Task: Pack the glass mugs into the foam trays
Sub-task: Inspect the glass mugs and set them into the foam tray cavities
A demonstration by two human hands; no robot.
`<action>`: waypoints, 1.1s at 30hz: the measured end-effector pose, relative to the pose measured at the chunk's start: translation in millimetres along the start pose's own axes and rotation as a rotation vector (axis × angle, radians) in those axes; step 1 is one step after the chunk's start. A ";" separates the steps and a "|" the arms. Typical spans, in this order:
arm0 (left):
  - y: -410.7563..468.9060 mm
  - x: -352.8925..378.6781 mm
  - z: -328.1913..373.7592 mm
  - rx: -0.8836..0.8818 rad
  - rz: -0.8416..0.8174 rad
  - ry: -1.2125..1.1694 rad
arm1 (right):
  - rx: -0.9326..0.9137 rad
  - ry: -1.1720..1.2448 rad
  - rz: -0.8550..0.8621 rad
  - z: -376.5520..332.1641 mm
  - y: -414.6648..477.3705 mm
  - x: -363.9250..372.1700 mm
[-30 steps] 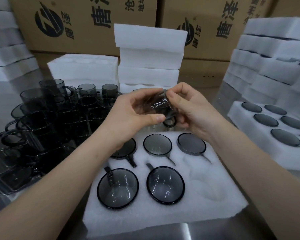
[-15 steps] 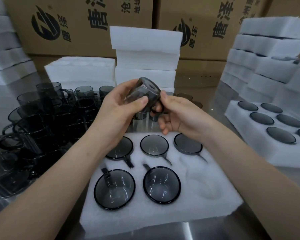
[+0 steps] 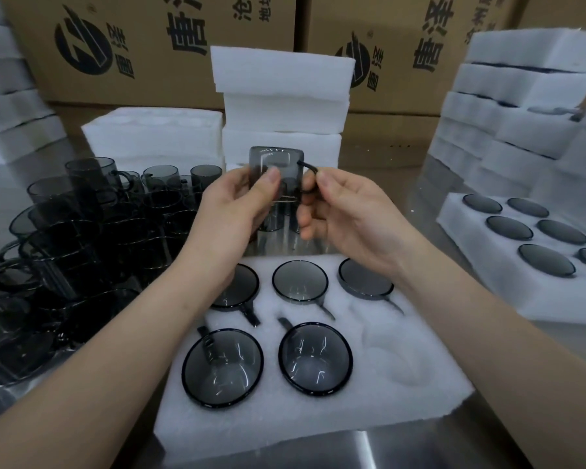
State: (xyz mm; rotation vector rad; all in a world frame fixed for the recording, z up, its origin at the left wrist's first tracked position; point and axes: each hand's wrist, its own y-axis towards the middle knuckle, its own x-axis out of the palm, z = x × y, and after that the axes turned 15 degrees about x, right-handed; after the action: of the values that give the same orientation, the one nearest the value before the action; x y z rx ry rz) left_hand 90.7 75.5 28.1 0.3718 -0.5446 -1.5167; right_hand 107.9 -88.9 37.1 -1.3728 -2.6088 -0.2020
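Left hand [image 3: 230, 211] is gripping the mug [image 3: 278, 164] by its body, thumb curled across the glass. Right hand [image 3: 349, 211] is pinching the handle, other fingers loosely curled. The mug is hanging in the air over the far edge of the foam tray [image 3: 403, 377], probably base-up. Five mugs are sitting in the tray's pockets. Loose mugs [image 3: 82, 231] are crowding the left.

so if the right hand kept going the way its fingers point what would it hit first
The right hand points left and pinches the handle of the glass mug, so it would push into the mug's body first, then probably the left hand gripping its other side.
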 end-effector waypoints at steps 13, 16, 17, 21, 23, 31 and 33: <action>-0.2 2.9 3.1 -0.094 -0.172 -0.039 | -0.206 -0.326 0.237 -6.3 -5.4 3.3; -0.9 5.7 3.1 -0.086 -0.155 -0.011 | -0.198 -0.296 0.270 -8.1 -4.6 5.5; -1.3 6.2 2.5 -0.085 -0.138 0.000 | -0.187 -0.273 0.275 -8.3 -3.9 7.2; -3.8 4.9 3.8 0.025 -0.101 0.028 | -0.055 -0.186 0.266 -9.8 -2.4 11.4; -4.2 3.4 4.5 0.097 -0.105 0.076 | 0.010 -0.247 0.301 -9.9 -1.9 11.0; -3.5 1.9 3.9 0.103 -0.044 0.076 | -0.122 -0.352 0.356 -2.7 1.2 7.8; -1.8 0.9 4.5 0.019 -0.016 0.016 | -0.189 -0.381 0.314 -2.5 -0.2 4.7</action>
State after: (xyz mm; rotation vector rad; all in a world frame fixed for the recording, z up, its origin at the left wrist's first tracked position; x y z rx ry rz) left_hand 86.7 75.1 30.9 0.4038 -0.5449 -1.5234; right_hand 105.3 -85.8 40.7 -2.0414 -2.6614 -0.1558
